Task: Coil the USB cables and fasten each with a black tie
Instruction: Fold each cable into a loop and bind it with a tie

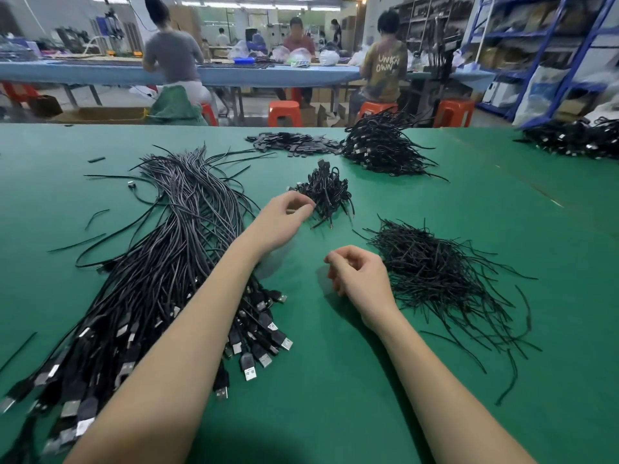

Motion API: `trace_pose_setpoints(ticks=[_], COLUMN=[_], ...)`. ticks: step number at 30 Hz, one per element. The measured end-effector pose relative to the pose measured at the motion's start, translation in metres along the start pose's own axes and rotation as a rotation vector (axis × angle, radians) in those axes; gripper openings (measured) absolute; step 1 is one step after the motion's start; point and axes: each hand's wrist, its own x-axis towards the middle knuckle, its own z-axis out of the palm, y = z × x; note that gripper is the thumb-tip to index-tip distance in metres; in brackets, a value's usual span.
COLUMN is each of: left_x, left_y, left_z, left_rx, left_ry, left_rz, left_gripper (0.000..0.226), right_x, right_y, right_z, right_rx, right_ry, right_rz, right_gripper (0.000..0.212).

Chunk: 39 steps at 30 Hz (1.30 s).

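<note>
A long bundle of loose black USB cables (174, 262) lies on the left of the green table (335, 396), plugs toward me. Black ties (435, 272) are heaped on the right. A small pile of coiled, tied cables (326, 190) sits in the middle. My left hand (284, 217) reaches over the bundle, its loosely curled fingertips at the near edge of the coiled pile; I see nothing gripped in it. My right hand (360, 277) hovers just left of the tie heap, fingers loosely curled and holding nothing.
A larger heap of tied cables (382, 145) and a scatter of small black parts (294, 144) lie at the far side. Another cable heap (576, 139) is at the far right. Stray ties dot the left. People sit at a blue table (100, 73) beyond.
</note>
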Motion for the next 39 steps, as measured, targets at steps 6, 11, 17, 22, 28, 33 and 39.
trace_pose_setpoints(ticks=[6, 11, 17, 22, 28, 33, 39], left_x=[-0.049, -0.049, -0.044, -0.043, -0.044, -0.046, -0.049], left_y=[0.012, 0.008, 0.006, 0.002, -0.003, 0.000, 0.003], left_z=[-0.023, -0.037, -0.033, -0.033, -0.038, -0.036, -0.029], left_rx=[0.164, -0.007, 0.032, 0.066, 0.107, 0.138, 0.152], left_ry=[-0.255, -0.129, -0.180, -0.178, -0.171, -0.172, -0.187], left_rz=[0.035, -0.053, -0.066, -0.058, -0.036, -0.031, -0.032], left_gripper=[0.025, 0.034, 0.036, 0.036, 0.033, 0.030, 0.030], right_x=[-0.004, -0.024, -0.055, -0.048, -0.028, -0.006, -0.003], right_y=[-0.003, -0.019, -0.012, -0.013, -0.014, -0.025, -0.029], right_z=[0.004, 0.026, 0.060, 0.056, 0.030, 0.005, 0.003], right_rx=[-0.221, -0.624, -0.889, -0.878, -0.734, -0.651, -0.817], right_ry=[-0.053, -0.362, -0.542, -0.380, -0.448, -0.319, -0.410], right_rz=[-0.073, -0.348, -0.593, -0.604, -0.466, -0.313, -0.197], right_gripper=[0.014, 0.047, 0.083, 0.061, 0.046, 0.019, 0.007])
